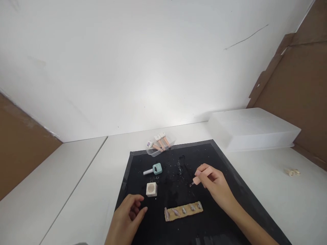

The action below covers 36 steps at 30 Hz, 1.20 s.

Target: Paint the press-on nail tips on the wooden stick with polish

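My right hand grips a nail polish brush by its pink cap, the dark bristle tip pointing down and left above the black mat. Fingers curled loosely, thumb and index finger apart, my left hand is open and holds nothing. Just beyond its fingertips stands a small square whitish bottle; its round top looks beige. Between the hands lies a tan strip bearing several nail tips, greyish and shiny. A teal nail polish bottle with a white cap rests on its side farther back.
A clear tray with several pink-capped polish bottles sits at the mat's back edge. On the right stands a translucent white box. Small cream rings lie on the white table. Brown cardboard and a white wall enclose the space.
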### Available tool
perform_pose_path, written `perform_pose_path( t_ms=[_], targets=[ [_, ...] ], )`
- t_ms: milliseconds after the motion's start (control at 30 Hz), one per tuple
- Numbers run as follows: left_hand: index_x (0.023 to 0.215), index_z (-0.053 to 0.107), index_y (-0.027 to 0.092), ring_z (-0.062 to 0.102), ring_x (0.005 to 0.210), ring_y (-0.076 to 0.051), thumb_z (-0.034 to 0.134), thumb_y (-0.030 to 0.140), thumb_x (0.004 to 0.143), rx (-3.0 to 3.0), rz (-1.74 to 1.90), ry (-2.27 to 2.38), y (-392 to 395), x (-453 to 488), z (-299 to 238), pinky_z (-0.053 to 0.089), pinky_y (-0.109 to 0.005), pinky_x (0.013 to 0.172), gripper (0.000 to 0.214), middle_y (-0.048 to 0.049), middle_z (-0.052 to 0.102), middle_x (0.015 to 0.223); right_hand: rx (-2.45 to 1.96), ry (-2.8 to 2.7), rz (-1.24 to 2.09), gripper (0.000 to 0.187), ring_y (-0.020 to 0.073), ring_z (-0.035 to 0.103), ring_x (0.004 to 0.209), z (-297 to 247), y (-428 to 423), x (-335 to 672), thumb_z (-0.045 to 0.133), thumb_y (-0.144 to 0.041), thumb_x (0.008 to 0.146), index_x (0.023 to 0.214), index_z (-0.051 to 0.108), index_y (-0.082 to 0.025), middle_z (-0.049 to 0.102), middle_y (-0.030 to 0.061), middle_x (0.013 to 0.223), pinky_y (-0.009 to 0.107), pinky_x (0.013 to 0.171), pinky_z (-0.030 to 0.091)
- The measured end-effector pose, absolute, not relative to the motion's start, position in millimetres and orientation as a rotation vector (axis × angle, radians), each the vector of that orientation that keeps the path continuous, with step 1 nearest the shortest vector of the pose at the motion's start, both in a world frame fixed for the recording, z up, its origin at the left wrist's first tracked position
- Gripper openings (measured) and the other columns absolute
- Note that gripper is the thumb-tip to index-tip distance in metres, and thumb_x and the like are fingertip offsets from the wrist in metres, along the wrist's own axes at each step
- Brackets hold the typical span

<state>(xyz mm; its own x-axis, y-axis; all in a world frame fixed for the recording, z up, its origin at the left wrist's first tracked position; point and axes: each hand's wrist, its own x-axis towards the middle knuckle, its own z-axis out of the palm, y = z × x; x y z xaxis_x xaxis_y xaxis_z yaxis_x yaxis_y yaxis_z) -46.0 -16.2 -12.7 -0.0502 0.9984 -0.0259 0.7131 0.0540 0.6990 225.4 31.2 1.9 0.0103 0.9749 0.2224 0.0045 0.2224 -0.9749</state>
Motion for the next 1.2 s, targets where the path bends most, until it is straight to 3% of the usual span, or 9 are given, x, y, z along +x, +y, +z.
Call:
perform_pose_path(
  t_ms=[167, 267, 500, 700, 900, 1033, 1200],
  targets=[
    [0.115, 0.049, 0.025, 0.055, 0.099, -0.022, 0.054, 0.031, 0.073, 1.763, 0.812, 1.788, -1, -46, -18, 0.049, -0.034, 0.079, 0.043, -0.0076, 0.054, 0.116, -1.066, -1.31, 1.023, 0.031, 0.0131, 0.052, 0.053, 3, 30, 223, 0.056, -0.027, 0.081, 0.051, 0.052, -0.019, 0.059, 0.0009, 0.061, 0.025, 0.044, 0.033],
    [0.123, 0.043, 0.027, 0.05, 0.111, -0.023, 0.051, 0.03, 0.075, 1.777, 0.772, 1.709, 5, -43, -20, 0.047, -0.036, 0.085, 0.049, -0.008, 0.05, 0.126, -1.073, -1.315, 1.021, 0.031, 0.0129, 0.051, 0.053, 4, 30, 223, 0.056, -0.027, 0.081, 0.051, 0.052, -0.019, 0.06, 0.0011, 0.062, 0.025, 0.044, 0.033],
    [0.107, 0.059, 0.028, 0.056, 0.101, -0.024, 0.053, 0.032, 0.075, 1.81, 0.781, 1.66, 8, -39, -10, 0.045, -0.039, 0.087, 0.033, -0.0053, 0.061, 0.112, -1.069, -1.329, 1.032, 0.031, 0.0127, 0.052, 0.054, 3, 28, 222, 0.056, -0.027, 0.081, 0.051, 0.051, -0.019, 0.06, 0.0008, 0.062, 0.024, 0.044, 0.034],
    [0.106, 0.057, 0.02, 0.059, 0.098, -0.024, 0.059, 0.036, 0.071, 1.436, 1.02, 1.495, 12, -33, 9, 0.045, -0.038, 0.088, 0.038, -0.0077, 0.065, 0.106, -1.022, -1.361, 1.064, 0.031, 0.0136, 0.055, 0.056, 3, 26, 221, 0.056, -0.029, 0.081, 0.052, 0.056, -0.019, 0.06, 0.0018, 0.065, 0.024, 0.044, 0.037],
    [0.107, 0.058, 0.018, 0.058, 0.1, -0.021, 0.061, 0.037, 0.073, 1.114, 1.153, 1.305, 12, -20, 46, 0.043, -0.032, 0.09, 0.04, -0.0076, 0.065, 0.109, -0.776, -1.541, 1.128, 0.011, 0.0184, 0.058, 0.069, 9, 17, 218, 0.06, -0.026, 0.081, 0.081, 0.07, -0.023, 0.064, 0.0051, 0.075, 0.029, 0.057, 0.045],
    [0.109, 0.059, 0.016, 0.061, 0.087, -0.018, 0.058, 0.037, 0.076, 1.038, 1.123, 1.134, 12, -8, 57, 0.044, -0.032, 0.087, 0.039, -0.0085, 0.067, 0.102, -0.66, -1.625, 1.038, 0.02, 0.0186, 0.056, 0.07, 11, 10, 218, 0.061, -0.021, 0.079, 0.097, 0.069, -0.027, 0.062, 0.0049, 0.08, 0.03, 0.06, 0.045],
    [0.103, 0.063, 0.016, 0.06, 0.084, -0.014, 0.055, 0.036, 0.079, 0.961, 1.086, 0.992, 11, 5, 59, 0.045, -0.027, 0.084, 0.032, -0.007, 0.067, 0.1, -0.613, -1.635, 0.974, 0.025, 0.0149, 0.048, 0.058, 10, 6, 220, 0.058, -0.019, 0.082, 0.101, 0.067, -0.031, 0.055, 0.0002, 0.066, 0.027, 0.052, 0.037]
  ],
)
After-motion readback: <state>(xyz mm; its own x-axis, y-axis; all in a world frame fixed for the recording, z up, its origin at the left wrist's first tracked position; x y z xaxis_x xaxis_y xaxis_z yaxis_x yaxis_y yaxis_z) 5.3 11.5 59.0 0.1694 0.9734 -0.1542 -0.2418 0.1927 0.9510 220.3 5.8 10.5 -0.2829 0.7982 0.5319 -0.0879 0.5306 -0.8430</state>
